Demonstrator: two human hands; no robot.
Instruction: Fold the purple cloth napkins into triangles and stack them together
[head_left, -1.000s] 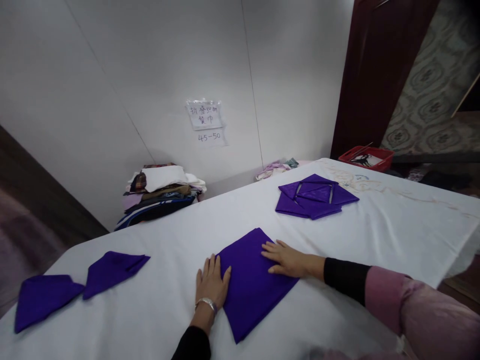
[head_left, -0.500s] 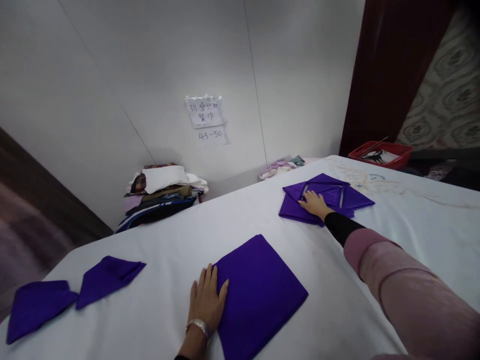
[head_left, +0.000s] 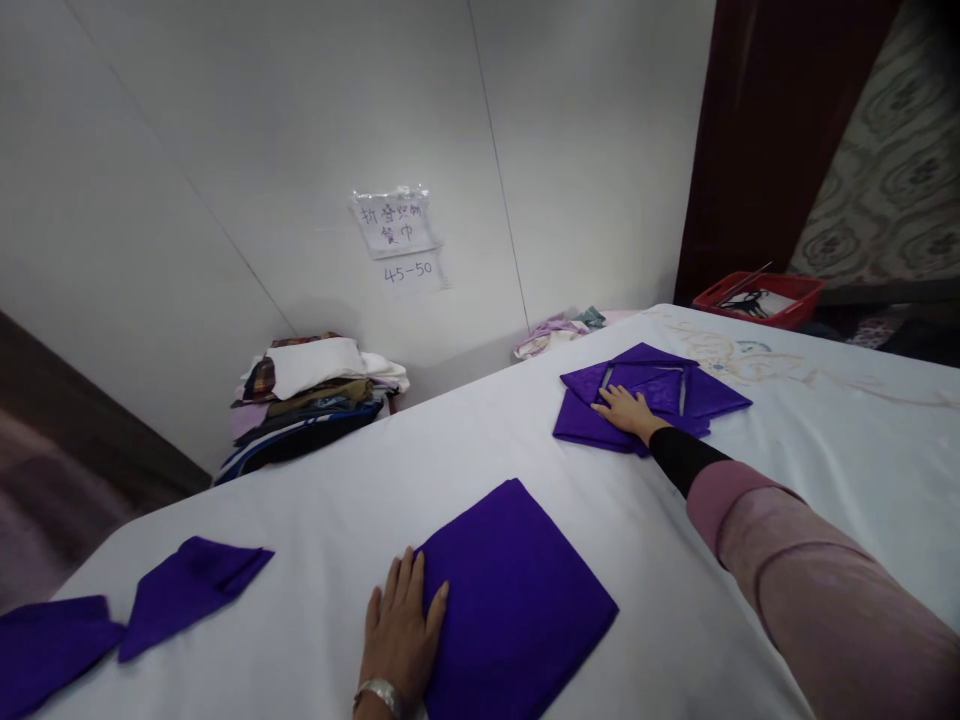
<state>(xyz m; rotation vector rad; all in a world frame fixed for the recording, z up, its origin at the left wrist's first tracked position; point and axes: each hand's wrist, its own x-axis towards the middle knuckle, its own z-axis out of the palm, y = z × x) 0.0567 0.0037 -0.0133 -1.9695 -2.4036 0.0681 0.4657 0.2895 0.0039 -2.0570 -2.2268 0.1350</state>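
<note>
A purple cloth napkin (head_left: 517,600), folded into a square, lies flat in front of me on the white-covered table (head_left: 315,600). At its left edge rests my left hand (head_left: 403,620), palm down with fingers stretched out and a silver bracelet on the wrist. Farther off to the right, my right hand (head_left: 628,412) lies spread on a group of folded purple napkins (head_left: 716,397) arranged around a gap where white shows. Both hands are open, touching cloth without gripping it. Two more folded purple napkins (head_left: 191,595) (head_left: 52,640) lie at the left, their corners close together.
A pile of folded clothes (head_left: 315,390) stands beyond the table's far edge, against the grey wall. More fabric (head_left: 551,335) lies farther right. A red basket (head_left: 795,312) holding dark and white items sits at the back right. Handwritten paper signs (head_left: 397,225) hang on the wall.
My view has shifted slightly, so the left napkins appear lower and farther left. Both hands stay in place on the same cloths, fingers still spread.
</note>
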